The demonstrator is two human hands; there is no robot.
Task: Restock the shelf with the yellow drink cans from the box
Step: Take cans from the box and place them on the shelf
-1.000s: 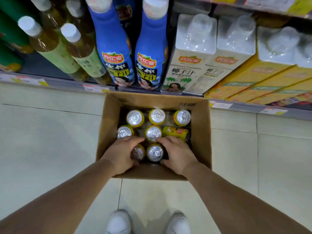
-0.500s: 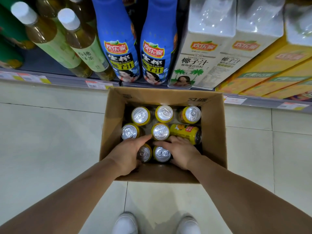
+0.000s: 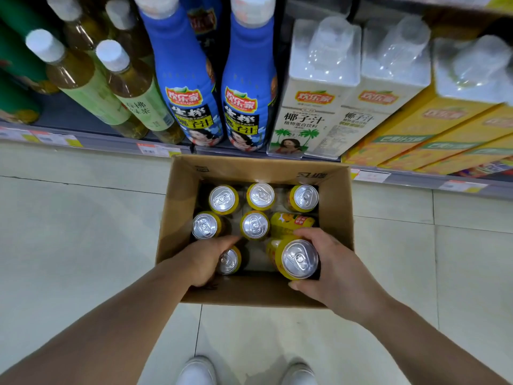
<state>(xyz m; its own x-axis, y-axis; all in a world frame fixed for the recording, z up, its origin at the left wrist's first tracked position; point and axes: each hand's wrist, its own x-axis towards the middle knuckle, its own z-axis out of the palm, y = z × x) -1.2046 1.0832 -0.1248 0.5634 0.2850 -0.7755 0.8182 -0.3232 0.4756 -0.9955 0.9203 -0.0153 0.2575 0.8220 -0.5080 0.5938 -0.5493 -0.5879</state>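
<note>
Tea bottles (image 3: 91,87) at shelf left, blue bottles (image 3: 186,87) beside them, white cartons (image 3: 313,101) and yellow cartons (image 3: 433,129) further right. Cardboard box (image 3: 177,207) on tiled floor (image 3: 69,232) below shelf edge. Left hand (image 3: 201,262) down inside box, fingers curled around near-left yellow can (image 3: 229,261). Five cans upright behind; one lying on its side (image 3: 291,222). Right hand (image 3: 330,270) grips raised can (image 3: 298,259), above the box's near-right corner. White shoes (image 3: 197,370) at bottom.
</note>
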